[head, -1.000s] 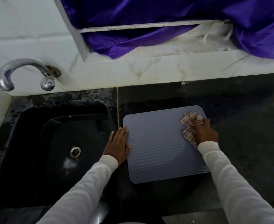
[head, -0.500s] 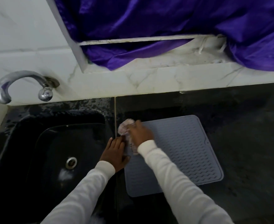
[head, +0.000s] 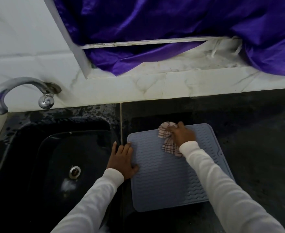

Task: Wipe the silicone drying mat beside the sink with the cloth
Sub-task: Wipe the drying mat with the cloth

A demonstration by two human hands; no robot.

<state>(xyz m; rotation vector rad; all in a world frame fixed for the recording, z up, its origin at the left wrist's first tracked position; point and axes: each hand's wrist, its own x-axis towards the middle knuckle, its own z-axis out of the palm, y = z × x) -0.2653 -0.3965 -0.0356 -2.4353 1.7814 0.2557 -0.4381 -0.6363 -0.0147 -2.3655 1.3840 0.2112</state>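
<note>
A grey-blue silicone drying mat (head: 162,179) with wavy ridges lies flat on the dark counter, just right of the sink. My right hand (head: 183,134) presses a bunched checked cloth (head: 167,140) onto the mat's far edge, near its middle. The cloth sticks out on both sides of the hand. My left hand (head: 122,159) lies flat, fingers spread, on the mat's left edge and the counter strip beside the sink, holding nothing.
A black sink (head: 54,165) with a metal drain (head: 74,171) fills the left side. A chrome tap (head: 21,93) curves out from the white tiled wall. Purple fabric (head: 155,31) hangs over a ledge behind the dark counter (head: 256,148).
My right hand swept the cloth from the mat's far right corner to its far left corner, and is now back near the middle of the far edge. My left hand stayed put.
</note>
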